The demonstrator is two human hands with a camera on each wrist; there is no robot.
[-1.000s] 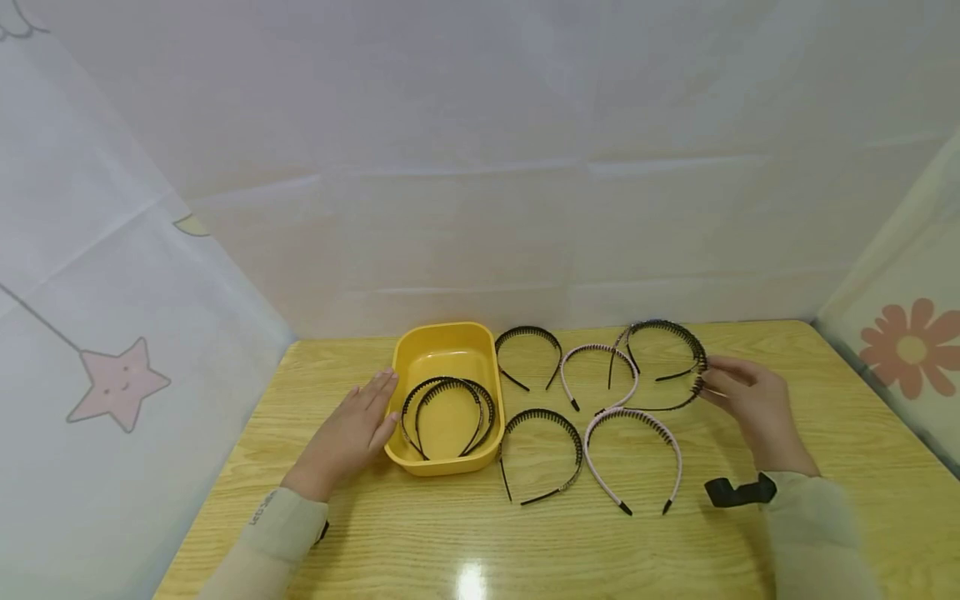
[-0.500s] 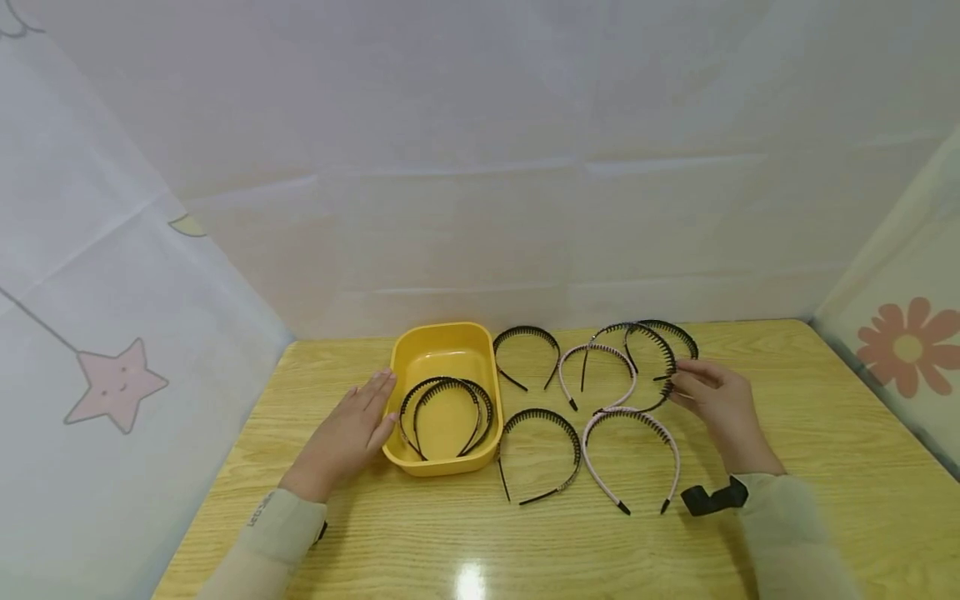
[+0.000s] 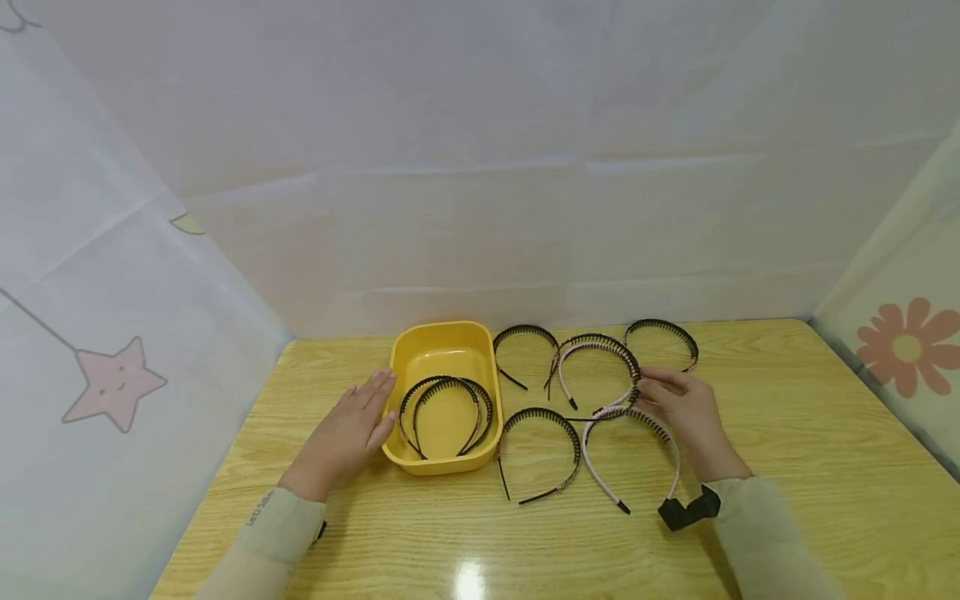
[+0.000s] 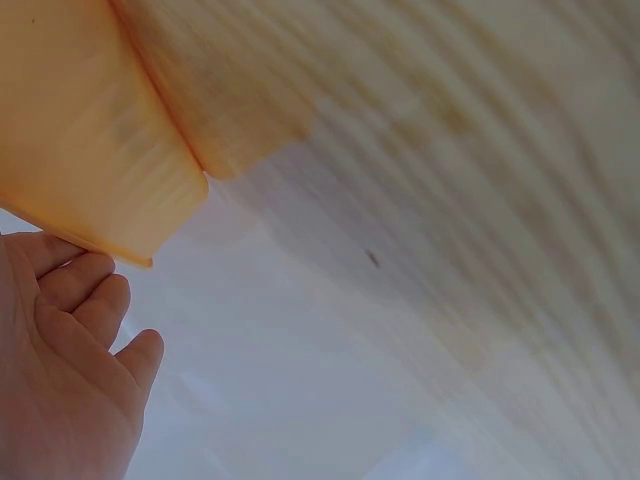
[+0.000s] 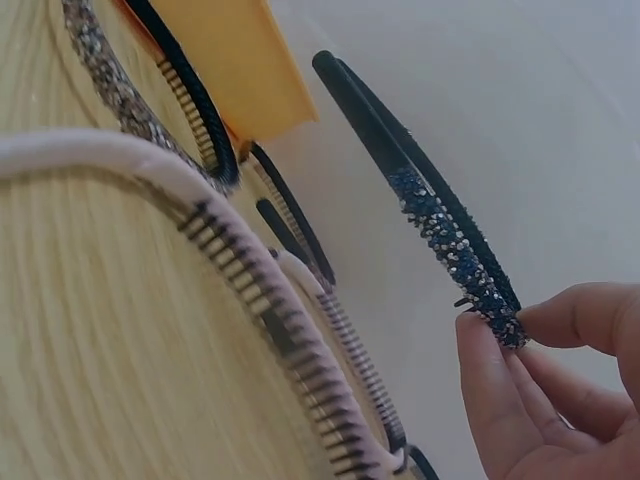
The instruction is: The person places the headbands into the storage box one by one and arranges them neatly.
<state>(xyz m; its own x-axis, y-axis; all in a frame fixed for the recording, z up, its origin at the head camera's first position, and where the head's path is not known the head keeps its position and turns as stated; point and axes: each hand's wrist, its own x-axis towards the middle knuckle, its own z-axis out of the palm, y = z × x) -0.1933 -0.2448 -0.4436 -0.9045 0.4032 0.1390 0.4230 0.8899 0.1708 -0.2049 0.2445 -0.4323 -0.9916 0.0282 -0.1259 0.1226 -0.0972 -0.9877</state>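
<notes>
In the head view my right hand (image 3: 686, 412) holds up a black toothed headband (image 3: 635, 363) above the pink ones. The right wrist view shows thumb and fingers pinching this headband (image 5: 440, 235), which has blue and silver glitter along its band. My left hand (image 3: 341, 437) lies along the left side of a yellow bin (image 3: 442, 468), fingers fairly straight, fingertips at its rim. That bin's wall (image 4: 100, 120) also shows in the left wrist view. Two black headbands (image 3: 405, 408) rest inside the bin, overlapping.
Right of the bin lie a black headband (image 3: 527, 329) at the back and another black headband (image 3: 538, 412) in front. Two pink headbands (image 3: 596, 477) lie beside them, and a black headband (image 3: 660, 322) sits back right. White cloth (image 3: 465, 225) hangs behind the table (image 3: 390, 542).
My right hand has moved left with the black headband, off the back-right headband and over the pink ones. The left hand and the bin have stayed in place.
</notes>
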